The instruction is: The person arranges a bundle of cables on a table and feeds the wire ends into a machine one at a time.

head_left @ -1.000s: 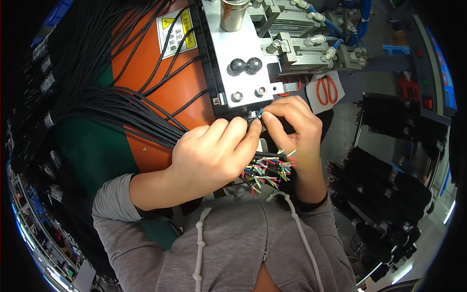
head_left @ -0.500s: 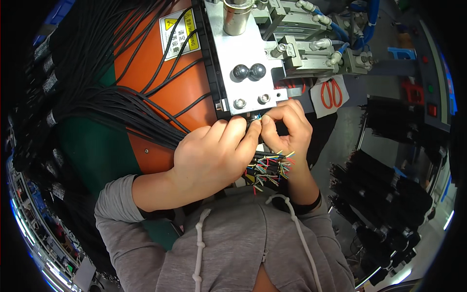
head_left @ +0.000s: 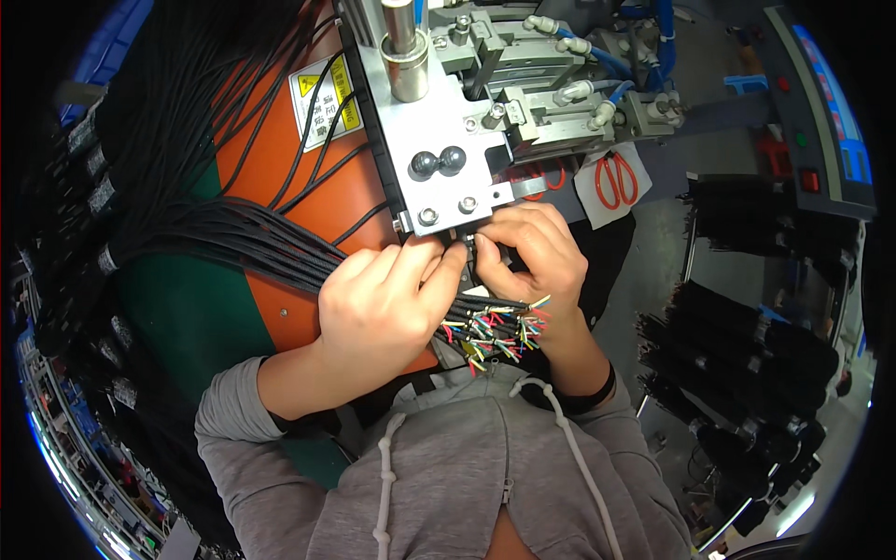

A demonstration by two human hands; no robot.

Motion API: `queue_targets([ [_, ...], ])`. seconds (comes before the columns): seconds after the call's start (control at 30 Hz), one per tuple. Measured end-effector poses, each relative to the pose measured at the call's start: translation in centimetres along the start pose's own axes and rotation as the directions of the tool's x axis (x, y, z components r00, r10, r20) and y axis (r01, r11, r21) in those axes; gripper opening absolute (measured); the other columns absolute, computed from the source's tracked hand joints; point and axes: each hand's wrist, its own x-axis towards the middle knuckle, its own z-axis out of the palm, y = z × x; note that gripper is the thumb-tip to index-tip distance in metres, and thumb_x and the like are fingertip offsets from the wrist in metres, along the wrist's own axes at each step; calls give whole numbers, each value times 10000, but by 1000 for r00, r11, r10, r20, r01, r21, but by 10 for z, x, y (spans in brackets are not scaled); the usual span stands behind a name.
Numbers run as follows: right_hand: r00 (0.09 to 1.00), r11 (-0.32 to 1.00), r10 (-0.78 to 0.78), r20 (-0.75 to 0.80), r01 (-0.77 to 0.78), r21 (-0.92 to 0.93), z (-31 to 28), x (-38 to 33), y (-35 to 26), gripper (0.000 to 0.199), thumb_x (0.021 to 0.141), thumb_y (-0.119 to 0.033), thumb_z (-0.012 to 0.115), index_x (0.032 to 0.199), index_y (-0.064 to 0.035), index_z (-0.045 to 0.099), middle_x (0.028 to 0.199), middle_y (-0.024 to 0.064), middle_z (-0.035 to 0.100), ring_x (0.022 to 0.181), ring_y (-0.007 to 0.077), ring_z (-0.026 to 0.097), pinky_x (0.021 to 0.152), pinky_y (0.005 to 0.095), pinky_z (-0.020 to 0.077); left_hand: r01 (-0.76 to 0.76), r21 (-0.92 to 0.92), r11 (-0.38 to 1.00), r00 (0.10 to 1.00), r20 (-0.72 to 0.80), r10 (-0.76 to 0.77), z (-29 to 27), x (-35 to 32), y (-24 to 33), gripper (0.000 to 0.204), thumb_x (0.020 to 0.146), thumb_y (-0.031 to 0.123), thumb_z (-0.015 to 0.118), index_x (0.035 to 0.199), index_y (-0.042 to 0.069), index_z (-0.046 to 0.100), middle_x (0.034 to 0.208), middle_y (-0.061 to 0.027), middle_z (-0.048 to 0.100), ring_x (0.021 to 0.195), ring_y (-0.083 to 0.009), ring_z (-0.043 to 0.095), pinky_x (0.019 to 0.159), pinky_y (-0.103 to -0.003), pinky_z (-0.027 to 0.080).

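Note:
My left hand point(head_left: 387, 303) and my right hand point(head_left: 527, 257) meet fingertip to fingertip just under the lower edge of a grey metal machine block point(head_left: 439, 140). Between the fingertips they pinch a thin black cable end point(head_left: 467, 250) at the block's edge. A bundle of black cables point(head_left: 243, 238) runs from the left under my left hand. Its stripped ends with coloured wires point(head_left: 499, 327) fan out below my right hand.
An orange and green surface point(head_left: 280, 187) with a yellow warning label point(head_left: 322, 93) lies under the cables. Red-handled scissors point(head_left: 614, 179) hang to the right. Several bundles of black cables point(head_left: 747, 345) hang at right. Pneumatic parts with blue hoses point(head_left: 597, 65) sit above.
Both hands stay pinched at the block's lower edge; the view has shifted slightly, and the fingers sit a little closer under the block.

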Motion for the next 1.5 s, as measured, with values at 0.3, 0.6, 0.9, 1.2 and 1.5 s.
queue_targets([
  [0.3, 985, 898, -77, 154, 1, 439, -33, 0, 14, 188, 680, 43, 753, 842, -29, 690, 838, 81, 683, 722, 228, 613, 688, 320, 485, 87, 96, 992, 976, 190, -104, -12, -7, 11, 180, 769, 128, 695, 926, 40, 684, 704, 5, 536, 578, -119, 537, 504, -261, 387],
  [0.6, 958, 796, -237, 164, 94, 598, -46, 3, 5, 190, 691, -28, 795, 850, -7, 695, 847, 101, 685, 754, 221, 618, 677, 318, 478, -148, -174, 974, 981, -155, 121, -15, 7, 1, 258, 764, 151, 721, 983, 17, 705, 803, -45, 630, 625, -152, 603, 521, -250, 443],
  [0.9, 968, 528, 248, -44, -97, 843, -8, 2, -32, 233, 776, 23, 739, 977, 20, 621, 854, 152, 653, 772, 207, 615, 740, 323, 512, -97, -214, 972, 974, -221, 48, -13, 5, 3, 253, 719, 102, 740, 955, 15, 704, 882, -61, 660, 589, -131, 585, 475, -249, 429],
  [1.2, 966, 705, 249, 71, -232, 670, -14, -4, -27, 213, 740, 5, 780, 909, 21, 650, 843, 120, 649, 771, 171, 617, 691, 277, 500, 8, -284, 959, 982, -177, -60, -9, -1, 7, 137, 748, 105, 707, 855, 27, 668, 704, -11, 550, 509, -125, 516, 433, -268, 354],
  [1.5, 978, 978, -208, -4, 208, -30, -32, 6, -19, 169, 741, -77, 795, 830, -8, 669, 838, 48, 660, 730, 146, 591, 626, 249, 450, -1, -94, 996, 1000, 9, 2, -17, 1, 9, 144, 738, 107, 682, 868, 56, 651, 705, 3, 482, 522, -107, 470, 456, -256, 317],
])
